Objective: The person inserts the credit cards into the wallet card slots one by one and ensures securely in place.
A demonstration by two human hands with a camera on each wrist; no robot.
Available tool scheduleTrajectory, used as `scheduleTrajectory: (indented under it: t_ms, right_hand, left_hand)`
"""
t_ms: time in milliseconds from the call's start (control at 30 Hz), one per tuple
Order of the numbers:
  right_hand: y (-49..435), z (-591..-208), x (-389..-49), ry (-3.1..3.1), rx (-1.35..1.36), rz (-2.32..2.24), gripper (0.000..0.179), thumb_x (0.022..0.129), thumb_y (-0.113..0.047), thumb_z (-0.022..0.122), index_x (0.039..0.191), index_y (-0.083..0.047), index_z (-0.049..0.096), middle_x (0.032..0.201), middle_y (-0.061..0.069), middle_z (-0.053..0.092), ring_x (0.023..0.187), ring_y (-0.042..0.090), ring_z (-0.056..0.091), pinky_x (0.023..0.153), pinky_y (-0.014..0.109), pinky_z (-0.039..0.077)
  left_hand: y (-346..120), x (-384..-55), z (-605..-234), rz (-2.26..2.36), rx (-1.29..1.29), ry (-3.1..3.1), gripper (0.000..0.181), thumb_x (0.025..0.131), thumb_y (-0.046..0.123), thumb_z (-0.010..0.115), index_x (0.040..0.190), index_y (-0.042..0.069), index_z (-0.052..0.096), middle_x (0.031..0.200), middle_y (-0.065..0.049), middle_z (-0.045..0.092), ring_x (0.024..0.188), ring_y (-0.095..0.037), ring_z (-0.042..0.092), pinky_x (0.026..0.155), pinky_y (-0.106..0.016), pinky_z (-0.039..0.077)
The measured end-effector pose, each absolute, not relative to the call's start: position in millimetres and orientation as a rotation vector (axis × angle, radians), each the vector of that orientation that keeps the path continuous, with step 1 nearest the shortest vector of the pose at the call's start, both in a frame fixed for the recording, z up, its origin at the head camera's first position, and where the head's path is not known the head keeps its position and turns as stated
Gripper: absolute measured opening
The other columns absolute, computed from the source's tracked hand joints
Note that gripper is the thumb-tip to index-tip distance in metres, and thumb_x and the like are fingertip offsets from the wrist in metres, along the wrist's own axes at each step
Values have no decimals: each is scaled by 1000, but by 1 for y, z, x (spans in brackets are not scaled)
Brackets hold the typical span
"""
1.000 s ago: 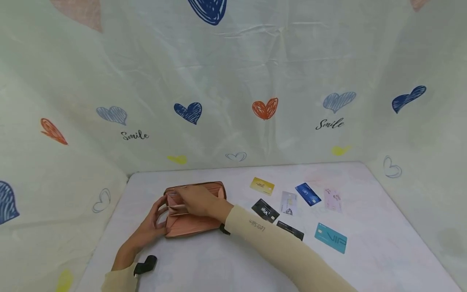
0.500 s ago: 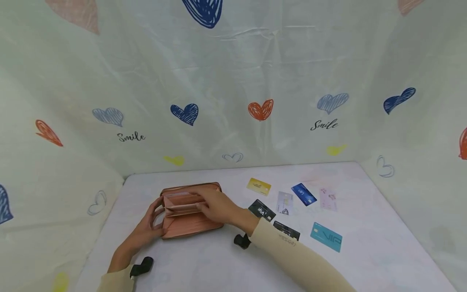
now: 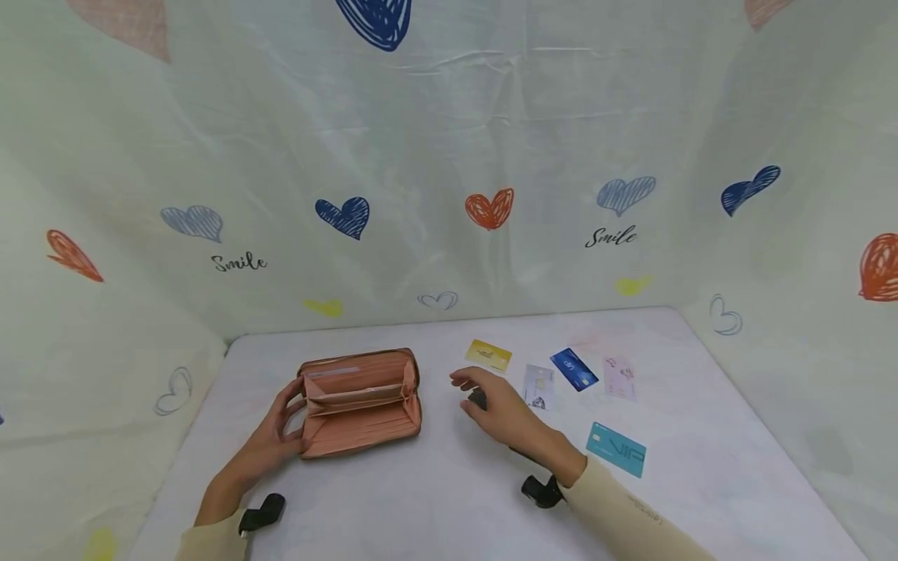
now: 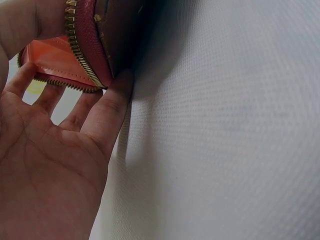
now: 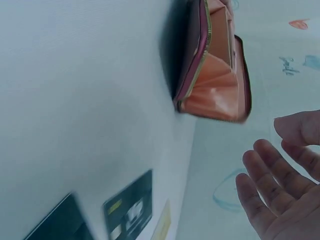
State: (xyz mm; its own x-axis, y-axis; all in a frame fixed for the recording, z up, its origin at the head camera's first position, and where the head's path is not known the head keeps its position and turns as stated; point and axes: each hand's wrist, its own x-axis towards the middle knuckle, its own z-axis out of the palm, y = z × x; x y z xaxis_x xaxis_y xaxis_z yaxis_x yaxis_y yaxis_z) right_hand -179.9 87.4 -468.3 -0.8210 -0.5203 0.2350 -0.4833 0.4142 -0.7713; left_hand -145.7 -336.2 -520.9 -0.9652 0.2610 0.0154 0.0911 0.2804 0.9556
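An unzipped salmon-pink wallet (image 3: 362,431) lies spread on the table, its pleated compartments facing up. At its left edge my left hand (image 3: 261,446) grips it, thumb at the near corner and fingers at the far side; the left wrist view shows the brass zip (image 4: 80,50) between them. A pale strip (image 3: 334,372) shows in the wallet's back slot. My right hand (image 3: 510,414) hovers right of the wallet, loosely bent and holding nothing. Below it are a black VIP card (image 5: 129,207) and another dark card (image 5: 62,224), mostly hidden in the head view.
A yellow card (image 3: 489,354), a silvery card (image 3: 539,386), a blue card (image 3: 574,369), a pale pink card (image 3: 620,379) and a teal VIP card (image 3: 616,449) lie spread over the right half of the white table (image 3: 393,506). A heart-print sheet (image 3: 407,265) hangs behind.
My right hand has come out of the wallet and moved right, over the black cards. My left hand keeps its grip on the wallet. The head view has shifted slightly.
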Motion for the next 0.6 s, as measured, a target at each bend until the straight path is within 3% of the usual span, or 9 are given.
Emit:
scheduleTrajectory:
  t_ms: [600]
  right_hand:
    - [223,-487,-150,2889,-483,-1413,48,90,11,73,135,4,60,120,16,72,108,35,70,93,48,59]
  left_hand:
    - [-336,-142,-520,1796,423,2388,107,87,-14,68,170,11,6,172,-25,0,134,22,31,97,-10,44]
